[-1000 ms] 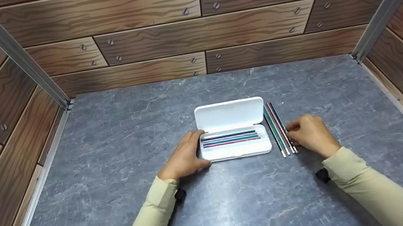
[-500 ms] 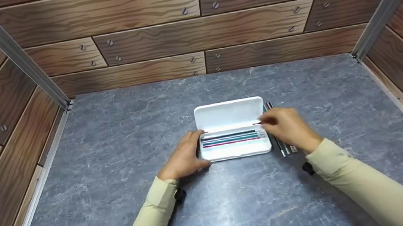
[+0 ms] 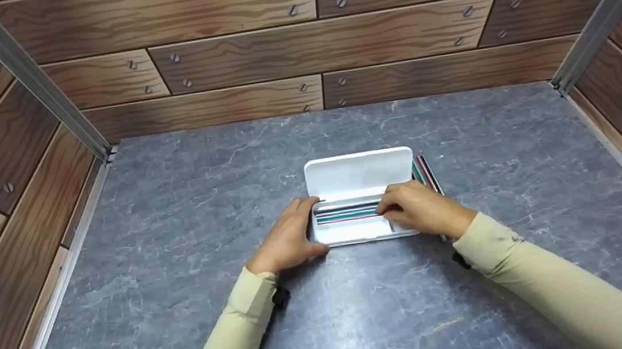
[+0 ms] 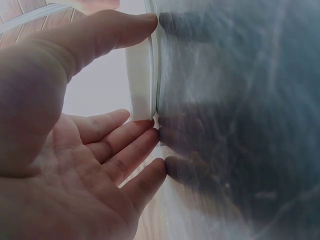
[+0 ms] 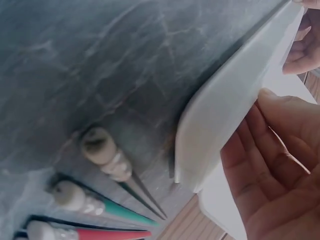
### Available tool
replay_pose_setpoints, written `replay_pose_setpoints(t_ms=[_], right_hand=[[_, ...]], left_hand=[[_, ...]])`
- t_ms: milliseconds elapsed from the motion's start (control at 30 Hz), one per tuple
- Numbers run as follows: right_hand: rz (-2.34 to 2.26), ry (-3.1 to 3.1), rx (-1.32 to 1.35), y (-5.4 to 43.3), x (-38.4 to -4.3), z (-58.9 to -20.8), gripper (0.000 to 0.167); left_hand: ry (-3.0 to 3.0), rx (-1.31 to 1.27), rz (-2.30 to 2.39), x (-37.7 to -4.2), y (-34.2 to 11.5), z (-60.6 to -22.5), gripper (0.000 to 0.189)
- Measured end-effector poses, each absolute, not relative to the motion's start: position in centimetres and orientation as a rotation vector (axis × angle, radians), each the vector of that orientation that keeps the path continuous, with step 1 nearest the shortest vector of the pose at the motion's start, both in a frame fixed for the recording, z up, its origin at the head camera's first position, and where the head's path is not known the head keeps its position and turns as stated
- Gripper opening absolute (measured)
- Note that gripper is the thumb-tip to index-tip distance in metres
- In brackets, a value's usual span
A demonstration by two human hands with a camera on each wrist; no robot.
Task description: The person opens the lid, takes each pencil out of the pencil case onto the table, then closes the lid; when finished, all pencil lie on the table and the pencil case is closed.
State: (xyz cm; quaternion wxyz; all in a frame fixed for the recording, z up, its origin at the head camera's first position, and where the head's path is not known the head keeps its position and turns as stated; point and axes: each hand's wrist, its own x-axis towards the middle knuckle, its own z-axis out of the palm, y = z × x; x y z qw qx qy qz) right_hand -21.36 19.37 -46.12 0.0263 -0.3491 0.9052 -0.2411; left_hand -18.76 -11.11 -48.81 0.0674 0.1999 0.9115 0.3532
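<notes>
A white pencil case (image 3: 352, 234) lies with its lid (image 3: 360, 172) raised, several dark, teal and red pencils (image 3: 344, 215) side by side inside. My left hand (image 3: 283, 238) grips its left end, thumb at the front corner and fingers at the back; the left wrist view shows the thumb (image 4: 120, 30) and fingertips against its edges. My right hand (image 3: 421, 206) reaches into the case's right part, thumb and fingers pinching at the pencils' right ends. Which pencil it pinches is hidden. In the right wrist view the curled fingers (image 5: 257, 175) dip behind the case wall.
More pencils (image 3: 426, 169) lie in a row on the table right of the case, partly hidden by my right hand. Their white erasers (image 5: 70, 195) show in the right wrist view. The grey marbled table (image 3: 203, 197) meets wood-patterned walls (image 3: 235, 61) at back and sides.
My right hand has moved left from the loose pencils, over the case's right edge, and down onto the pencils inside. The left hand keeps its grip on the case.
</notes>
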Motion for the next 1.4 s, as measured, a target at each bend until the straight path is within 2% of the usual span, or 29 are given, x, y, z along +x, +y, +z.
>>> replay_pose_setpoints(t_ms=[667,1400], right_hand=[[-0.729,2.717,-0.942,18.69,-22.39,-45.16,0.012],[-0.865,2.8,-0.88,19.15,-22.03,-46.15,0.009]], left_hand=[[2.759,0.63,1.056,-19.09,-11.04,-48.69,0.096],[2.751,0.628,1.066,-18.82,-11.18,-48.94,0.096]])
